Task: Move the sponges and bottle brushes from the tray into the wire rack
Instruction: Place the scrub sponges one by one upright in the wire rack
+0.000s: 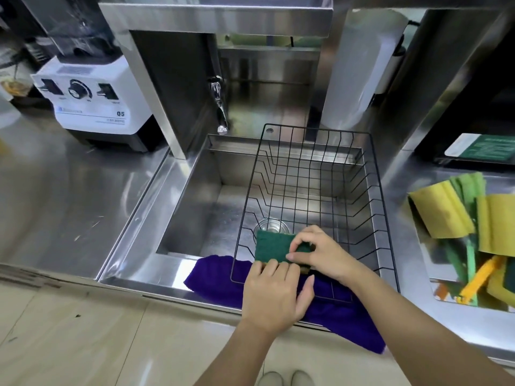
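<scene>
Both bare hands gripped one green-faced rectangular scouring sponge [274,247] at the near end of the black wire rack [312,174]. Left hand [274,295] pinched its near edge; right hand [320,253] clasped its right end. Its green face was up and tilted toward the camera, long axis running across the rack, left to right. Right of the rack, the steel tray [434,285] held yellow-and-green sponges [443,213] and an orange-handled bottle brush [479,280]. A purple cloth [217,277] lay under the rack's near end.

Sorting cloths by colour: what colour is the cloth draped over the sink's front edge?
Deep purple cloth, seen in the head view.
</scene>
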Action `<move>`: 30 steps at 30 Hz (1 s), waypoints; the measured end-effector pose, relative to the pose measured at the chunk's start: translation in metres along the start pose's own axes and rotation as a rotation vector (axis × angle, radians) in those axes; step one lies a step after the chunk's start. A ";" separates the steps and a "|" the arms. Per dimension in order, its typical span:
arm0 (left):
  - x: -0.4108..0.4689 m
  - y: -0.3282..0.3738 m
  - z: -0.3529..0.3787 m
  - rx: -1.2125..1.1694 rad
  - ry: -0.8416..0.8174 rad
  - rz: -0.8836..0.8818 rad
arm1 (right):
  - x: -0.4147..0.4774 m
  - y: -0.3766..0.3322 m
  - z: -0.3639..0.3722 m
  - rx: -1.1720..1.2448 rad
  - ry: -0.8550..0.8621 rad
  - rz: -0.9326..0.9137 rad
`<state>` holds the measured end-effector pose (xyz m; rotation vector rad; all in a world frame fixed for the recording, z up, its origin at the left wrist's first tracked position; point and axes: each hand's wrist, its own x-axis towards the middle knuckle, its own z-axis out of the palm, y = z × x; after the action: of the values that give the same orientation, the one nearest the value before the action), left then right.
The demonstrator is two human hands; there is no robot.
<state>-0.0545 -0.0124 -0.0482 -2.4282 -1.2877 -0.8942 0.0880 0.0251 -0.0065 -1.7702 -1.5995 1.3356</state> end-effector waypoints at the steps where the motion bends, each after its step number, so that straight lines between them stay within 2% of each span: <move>1: 0.001 0.000 0.000 -0.002 0.000 -0.002 | 0.001 0.001 0.000 -0.014 0.011 -0.002; 5: 0.003 0.002 -0.002 -0.011 -0.018 0.017 | -0.003 -0.001 -0.002 -0.223 0.097 -0.002; 11: 0.000 -0.002 -0.004 -0.008 -0.071 0.022 | -0.017 -0.016 -0.009 -0.579 -0.040 -0.034; 13: 0.006 0.009 -0.004 -0.021 -0.106 0.034 | -0.025 -0.012 -0.021 -0.554 0.000 -0.053; 16: 0.020 0.040 -0.002 -0.043 -0.186 0.078 | -0.040 0.003 -0.045 -0.373 0.220 -0.024; 19: 0.036 0.070 0.001 -0.076 -0.261 0.081 | -0.061 0.024 -0.080 -0.291 0.582 0.041; 22: 0.047 0.090 0.006 -0.103 -0.307 0.093 | -0.087 0.047 -0.122 -0.225 1.009 0.198; 24: 0.047 0.097 0.011 -0.106 -0.332 0.126 | -0.106 0.064 -0.146 -0.188 1.210 0.376; 27: 0.045 0.100 0.016 -0.087 -0.340 0.157 | -0.127 0.095 -0.168 -0.109 1.279 0.638; 30: 0.046 0.101 0.018 -0.089 -0.313 0.159 | -0.136 0.130 -0.178 -0.014 1.169 0.825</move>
<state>0.0545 -0.0318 -0.0270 -2.7791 -1.1479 -0.5564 0.3220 -0.0823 0.0216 -2.5615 -0.2347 0.2533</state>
